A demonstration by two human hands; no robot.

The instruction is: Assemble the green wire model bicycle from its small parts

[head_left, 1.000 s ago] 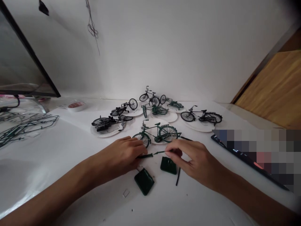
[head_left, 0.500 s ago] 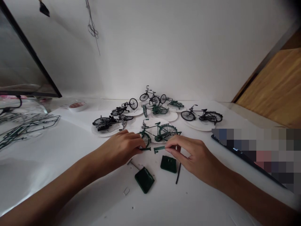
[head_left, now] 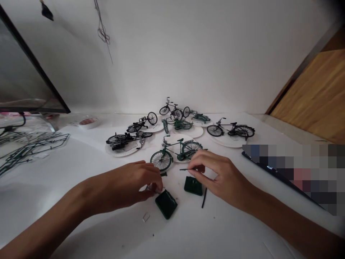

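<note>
L hand [head_left: 121, 185] sits near the middle of the white table [head_left: 81, 230], fingers [head_left: 155, 177] curled down around a small silver bit [head_left: 148, 187], right beside a dark green flat piece [head_left: 166, 204]. Fingers partly hide the bit, so can't tell if it's really gripped or only touched. R hand [head_left: 223, 176] is clenched in a pinch, thumb & index grasping a thin dark green rod [head_left: 185, 169], w/ its tip sticking out left. Other R fingers look relaxed.

Just below the R pinch lies a 2nd dark green block [head_left: 193, 186], w/ a thin black rod [head_left: 204, 198] to its right. A tiny green bit [head_left: 163, 174] sits between the hands, & a white scrap [head_left: 146, 217] lies nearer the person.

Just past the hands, a green model bike [head_left: 175, 153] stands on a paper plate [head_left: 183, 137]. 6 more model bikes [head_left: 231, 130] lie farther off, mostly on plates.

Tip: for parts this thin, pinch close to the end, press lightly & keep the wrist steady so the rod doesn't bend or snap.

No brand or writing is readable: the tape roll [head_left: 88, 122] label is too small, & the device [head_left: 269, 176] on the right is pixelated.
</note>
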